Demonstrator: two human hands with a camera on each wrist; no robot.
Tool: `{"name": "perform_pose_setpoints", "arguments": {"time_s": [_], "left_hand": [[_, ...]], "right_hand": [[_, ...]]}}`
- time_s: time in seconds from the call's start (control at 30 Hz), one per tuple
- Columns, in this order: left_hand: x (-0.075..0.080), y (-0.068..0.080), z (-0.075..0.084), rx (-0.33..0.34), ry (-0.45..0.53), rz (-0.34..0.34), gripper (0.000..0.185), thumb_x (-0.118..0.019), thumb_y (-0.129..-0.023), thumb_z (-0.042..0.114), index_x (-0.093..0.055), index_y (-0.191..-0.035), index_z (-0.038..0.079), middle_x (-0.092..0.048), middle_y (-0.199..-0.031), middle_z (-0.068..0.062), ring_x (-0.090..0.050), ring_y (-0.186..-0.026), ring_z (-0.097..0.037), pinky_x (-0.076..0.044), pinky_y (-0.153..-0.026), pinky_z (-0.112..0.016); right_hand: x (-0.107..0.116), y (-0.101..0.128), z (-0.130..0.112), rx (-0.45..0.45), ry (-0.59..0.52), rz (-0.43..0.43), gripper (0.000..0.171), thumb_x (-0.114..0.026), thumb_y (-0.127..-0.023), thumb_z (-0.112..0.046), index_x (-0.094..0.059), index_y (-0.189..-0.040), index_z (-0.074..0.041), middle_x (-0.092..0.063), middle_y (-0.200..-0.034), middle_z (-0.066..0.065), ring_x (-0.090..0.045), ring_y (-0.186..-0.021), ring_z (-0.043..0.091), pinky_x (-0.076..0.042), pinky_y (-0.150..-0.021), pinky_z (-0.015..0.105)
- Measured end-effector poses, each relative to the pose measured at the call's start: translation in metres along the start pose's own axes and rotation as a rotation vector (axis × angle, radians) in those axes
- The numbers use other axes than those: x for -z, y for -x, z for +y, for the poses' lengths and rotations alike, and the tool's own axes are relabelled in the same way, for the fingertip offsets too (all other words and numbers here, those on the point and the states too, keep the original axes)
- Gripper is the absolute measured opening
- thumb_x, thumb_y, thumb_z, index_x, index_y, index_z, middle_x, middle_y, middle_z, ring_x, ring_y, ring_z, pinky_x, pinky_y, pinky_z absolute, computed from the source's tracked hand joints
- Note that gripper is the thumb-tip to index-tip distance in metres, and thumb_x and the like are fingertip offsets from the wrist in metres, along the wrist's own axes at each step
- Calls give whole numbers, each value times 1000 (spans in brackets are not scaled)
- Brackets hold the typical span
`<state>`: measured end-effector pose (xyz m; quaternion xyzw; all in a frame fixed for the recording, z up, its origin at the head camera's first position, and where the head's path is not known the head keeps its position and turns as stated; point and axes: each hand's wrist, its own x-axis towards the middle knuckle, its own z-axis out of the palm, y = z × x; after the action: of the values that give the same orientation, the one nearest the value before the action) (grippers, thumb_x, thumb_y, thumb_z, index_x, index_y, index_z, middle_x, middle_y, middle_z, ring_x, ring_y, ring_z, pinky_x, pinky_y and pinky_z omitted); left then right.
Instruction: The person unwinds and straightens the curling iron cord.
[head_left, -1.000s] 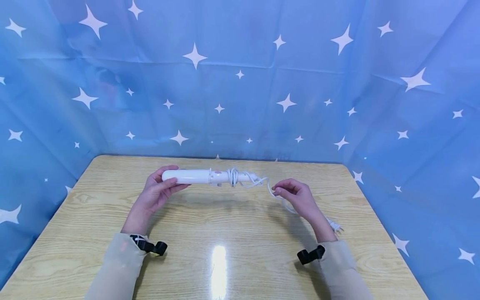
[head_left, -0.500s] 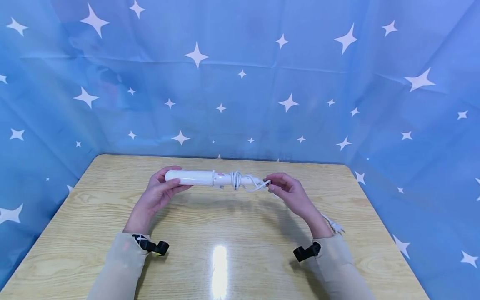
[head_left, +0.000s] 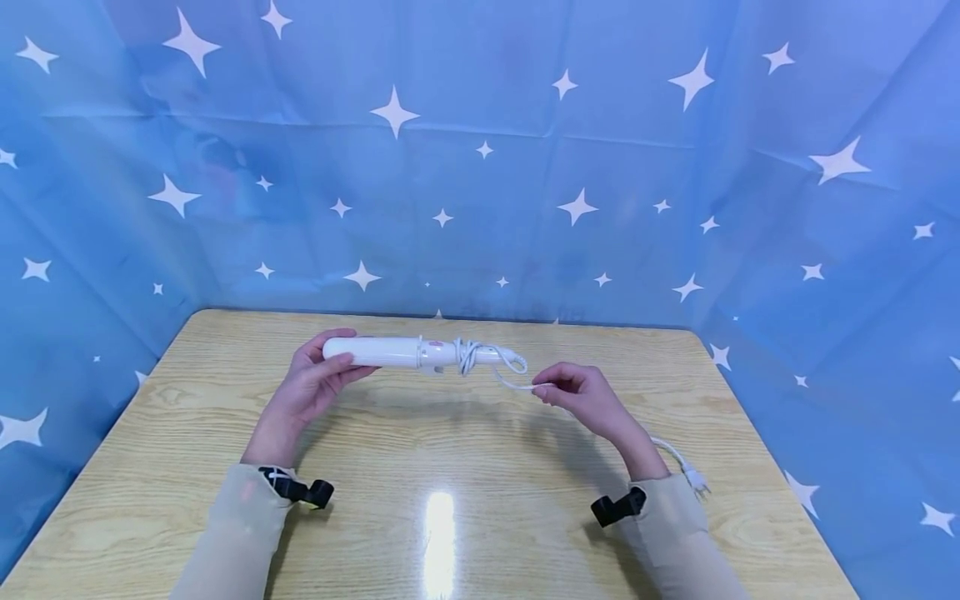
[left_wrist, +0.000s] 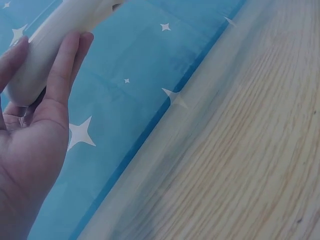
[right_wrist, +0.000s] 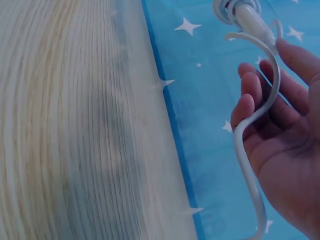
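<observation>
- left hand (head_left: 311, 387) grips the plain end of a white wand-shaped appliance (head_left: 390, 352), thumb on the near side and fingers behind, holding it level above the wooden table (head_left: 450, 467).
- left wrist view adds what the head view cannot: the palm (left_wrist: 30, 150) is open toward the camera, and the fingers (left_wrist: 65, 65) lie fairly straight along the appliance (left_wrist: 55, 30) rather than wrapped tight round it.
- right hand (head_left: 588, 396) holds the white cord (head_left: 513, 382) just off the appliance's other end, fingers loosely curled, with the cord running between thumb and fingers.
- right wrist view shows this closer: the cord (right_wrist: 250, 150) crosses the half-open palm (right_wrist: 285, 150) in a long s-curve, the thumb sits above it, and the fingertips (right_wrist: 247, 102) bend in beside it; whether it is truly pinched or only cradled cannot be told from here.
- that view also shows cord coils wound on the appliance's narrow end (right_wrist: 240, 10), which the head view shows only as a small knot of loops (head_left: 468, 354).
- only the head view shows the rest of the cord, passing behind the right wrist and ending in a plug (head_left: 697, 481) lying on the table near the right sleeve (head_left: 675, 517).
- black wrist mounts (head_left: 300, 492) sit at both cuffs.
- blue backdrop with white stars (head_left: 480, 167) encloses the table on three sides.
</observation>
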<state>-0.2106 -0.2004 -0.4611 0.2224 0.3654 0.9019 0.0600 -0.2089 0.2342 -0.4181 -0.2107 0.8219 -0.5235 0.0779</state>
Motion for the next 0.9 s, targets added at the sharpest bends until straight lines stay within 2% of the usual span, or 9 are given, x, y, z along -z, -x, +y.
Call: {"name": "perform_pose_setpoints", "arguments": {"time_s": [0.1, 0.2, 0.27, 0.4, 0.5, 0.6, 0.73, 0.9], "left_hand": [[2, 1, 1, -3, -6, -1, 44, -39, -99, -23, -68, -123, -1, -54, -124, -15, -62, -117, -29, -56, -99, -48], [3, 1, 3, -1, -11, -7, 43, -40, -99, -23, -68, -124, -1, -53, -125, -16, -61, -117, -29, -57, -99, -48], [3, 2, 4, 1, -23, -6, 43, -40, -99, -22, -67, -124, 0, -53, -125, -15, -61, -117, -29, -57, -98, -48], [2, 3, 6, 7, -33, 3, 45, -38, -99, -22, -68, -123, 1, -52, -125, -15, -61, -116, -29, -58, -98, -47], [2, 5, 6, 14, -35, 13, 47, -36, -99, -22, -68, -123, 2, -51, -126, -15, -61, -117, -29, -57, -98, -47], [2, 6, 6, 20, -26, 13, 49, -34, -100, -23, -69, -123, 3, -50, -127, -15, -60, -118, -30, -57, -99, -47], [2, 6, 5, 21, -10, 3, 48, -33, -100, -23, -68, -124, 1, -51, -127, -16, -60, -119, -30, -56, -99, -48], [3, 5, 5, 27, -13, -9, 44, -36, -100, -22, -66, -125, -2, -52, -128, -16, -60, -120, -31, -56, -99, -49]], "right_hand": [[4, 3, 2, -1, 29, -8, 16, -71, -99, -12, -75, -110, -1, -70, -95, 10, -59, -74, 25, -53, -60, 30], [9, 7, 4, 8, 53, 9, 16, -70, -99, -12, -75, -110, -1, -70, -95, 15, -54, -69, 19, -47, -57, 27], [12, 9, 5, 12, 65, 37, 17, -69, -100, -13, -74, -110, -1, -69, -92, 16, -51, -67, 21, -45, -55, 27], [20, 13, 7, 7, 61, 117, 21, -67, -102, -15, -72, -112, 3, -66, -86, 14, -51, -68, 34, -43, -53, 29], [24, 16, 9, 4, 42, 144, 23, -67, -102, -14, -71, -112, 5, -65, -85, 15, -52, -71, 37, -45, -54, 29], [25, 18, 10, 2, 29, 105, 19, -68, -101, -11, -71, -109, 5, -66, -89, 15, -56, -72, 32, -48, -57, 28], [19, 18, 12, -6, 10, -4, 17, -69, -99, -7, -70, -108, 7, -68, -94, 11, -61, -76, 26, -57, -64, 33], [14, 17, 12, -21, 24, -63, 21, -70, -98, -9, -69, -111, 8, -67, -92, 11, -60, -74, 28, -58, -65, 35]]}}
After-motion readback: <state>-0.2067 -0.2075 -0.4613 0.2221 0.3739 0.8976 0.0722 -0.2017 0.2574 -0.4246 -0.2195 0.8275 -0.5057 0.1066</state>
